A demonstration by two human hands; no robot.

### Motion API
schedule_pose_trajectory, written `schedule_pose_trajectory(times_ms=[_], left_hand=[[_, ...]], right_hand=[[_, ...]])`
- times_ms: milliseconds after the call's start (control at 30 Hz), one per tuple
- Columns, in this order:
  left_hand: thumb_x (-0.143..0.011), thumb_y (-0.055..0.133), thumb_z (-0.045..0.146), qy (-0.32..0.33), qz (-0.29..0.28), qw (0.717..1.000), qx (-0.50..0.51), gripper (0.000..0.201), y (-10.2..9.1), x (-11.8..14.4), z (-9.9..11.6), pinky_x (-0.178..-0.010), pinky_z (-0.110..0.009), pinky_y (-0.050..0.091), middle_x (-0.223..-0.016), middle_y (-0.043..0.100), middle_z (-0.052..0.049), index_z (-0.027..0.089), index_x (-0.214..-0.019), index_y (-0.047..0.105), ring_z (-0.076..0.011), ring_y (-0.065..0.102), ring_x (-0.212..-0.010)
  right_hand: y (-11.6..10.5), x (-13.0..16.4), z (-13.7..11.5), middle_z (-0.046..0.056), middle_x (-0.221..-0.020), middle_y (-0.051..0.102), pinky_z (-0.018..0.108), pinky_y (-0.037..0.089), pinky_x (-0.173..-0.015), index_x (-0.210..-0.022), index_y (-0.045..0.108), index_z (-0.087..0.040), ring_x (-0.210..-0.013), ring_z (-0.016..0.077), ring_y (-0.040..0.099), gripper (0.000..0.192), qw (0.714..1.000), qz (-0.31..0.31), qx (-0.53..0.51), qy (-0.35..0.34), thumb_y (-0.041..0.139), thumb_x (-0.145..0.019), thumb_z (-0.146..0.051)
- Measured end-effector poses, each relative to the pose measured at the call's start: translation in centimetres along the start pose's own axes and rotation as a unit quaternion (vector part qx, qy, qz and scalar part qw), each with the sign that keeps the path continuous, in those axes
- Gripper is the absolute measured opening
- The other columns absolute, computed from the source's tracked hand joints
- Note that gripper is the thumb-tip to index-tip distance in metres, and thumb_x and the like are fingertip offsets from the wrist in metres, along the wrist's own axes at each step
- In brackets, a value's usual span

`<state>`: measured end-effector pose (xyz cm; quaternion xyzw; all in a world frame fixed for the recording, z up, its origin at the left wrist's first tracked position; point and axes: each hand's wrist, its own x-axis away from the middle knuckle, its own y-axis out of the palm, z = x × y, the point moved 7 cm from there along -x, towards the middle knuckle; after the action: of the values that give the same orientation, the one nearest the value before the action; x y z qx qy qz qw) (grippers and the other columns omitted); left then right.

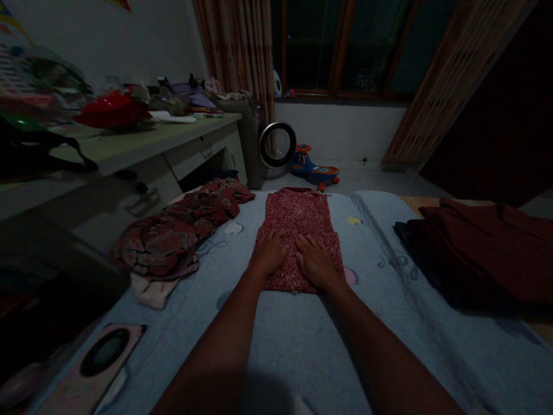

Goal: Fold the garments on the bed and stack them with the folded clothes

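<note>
Both hands, left hand [268,253] and right hand [316,262], lie flat, fingers apart, on the red garment [298,216]. A crumpled pile [173,233], seemingly clothes, sits at nine o'clock.

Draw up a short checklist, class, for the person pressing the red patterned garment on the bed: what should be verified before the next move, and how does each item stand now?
1. Both hands on the garment: left hand and right hand lie flat on the red patterned garment. Ok.
2. Garment spread flat on the blue sheet: ok.
3. Near hem smooth: hidden under the hands, cannot tell.
4. Space to the left: crumpled floral clothes lie apart from it. Ok.
5. Space to the right: dark red cloth lies well apart. Ok.
6. Lighting: dim, fine creases unreadable. Not ok.
</note>
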<state>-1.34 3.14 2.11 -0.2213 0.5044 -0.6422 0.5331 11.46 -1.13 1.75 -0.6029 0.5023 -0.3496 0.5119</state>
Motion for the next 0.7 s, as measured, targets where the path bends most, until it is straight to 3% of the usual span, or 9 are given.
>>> schedule_pose_trajectory(times_ms=[133,333,433,500,600,700], left_hand=[[-0.099,0.041,0.038,-0.021,-0.027,0.998,-0.048,0.047,0.2,0.1,-0.5,-0.118,-0.045,0.026,-0.148,0.048,-0.013,0.016,-0.140,0.045,-0.0235,0.039,-0.140],[-0.098,0.026,0.056,-0.136,-0.060,0.984,-0.093,0.063,0.5,0.6,-2.3,-0.117,-0.060,0.018,-0.161,0.027,-0.010,0.023,-0.150,0.036,-0.0294,0.020,-0.149],[-0.098,0.025,0.056,-0.183,-0.046,0.976,-0.106,0.062,0.0,0.8,-3.0,-0.116,-0.064,0.014,-0.161,0.028,-0.010,0.025,-0.149,0.038,-0.0322,0.019,-0.149],[-0.097,0.032,0.052,-0.198,-0.003,0.971,-0.135,0.059,-1.1,0.9,-2.7,-0.115,-0.066,0.012,-0.159,0.031,-0.013,0.023,-0.148,0.041,-0.0345,0.017,-0.149],[-0.096,0.040,0.035,-0.139,0.077,0.973,-0.168,0.052,-2.7,0.6,-0.5,-0.118,-0.061,0.012,-0.158,0.032,-0.014,0.018,-0.145,0.044,-0.0318,0.016,-0.150],[-0.095,0.035,0.018,-0.036,0.080,0.987,-0.136,0.048,-2.3,0.2,2.1,-0.120,-0.047,0.021,-0.155,0.039,-0.011,0.017,-0.141,0.049,-0.0236,0.026,-0.147]], right_hand=[[0.0,0.0,0.0,0.007,-0.158,0.033,0.046,0.020,-0.118,-0.149,0.040,-0.015,-0.147,0.0253,0.026,0.053,1.000,0.001,0.001,-0.003,0.027,-0.101,-0.034],[-0.2,0.1,0.0,0.007,-0.158,0.033,0.045,0.021,-0.118,-0.149,0.040,-0.016,-0.147,0.0253,0.025,0.052,1.000,-0.001,0.003,0.001,0.029,-0.101,-0.034],[-0.2,0.1,-0.1,0.007,-0.158,0.034,0.045,0.021,-0.118,-0.149,0.040,-0.016,-0.146,0.0253,0.027,0.052,1.000,-0.001,0.004,-0.003,0.029,-0.101,-0.034],[-0.2,0.1,-0.1,0.007,-0.158,0.034,0.045,0.021,-0.118,-0.149,0.040,-0.016,-0.146,0.0255,0.027,0.052,1.000,-0.002,0.005,-0.004,0.029,-0.101,-0.033],[-0.3,0.0,-0.2,0.007,-0.158,0.034,0.045,0.021,-0.118,-0.149,0.041,-0.016,-0.146,0.0260,0.027,0.052,1.000,-0.002,0.003,-0.001,0.029,-0.101,-0.033],[-0.3,0.0,-0.2,0.007,-0.158,0.034,0.046,0.020,-0.118,-0.149,0.041,-0.014,-0.146,0.0268,0.026,0.052,1.000,-0.003,-0.001,0.003,0.028,-0.101,-0.032]])
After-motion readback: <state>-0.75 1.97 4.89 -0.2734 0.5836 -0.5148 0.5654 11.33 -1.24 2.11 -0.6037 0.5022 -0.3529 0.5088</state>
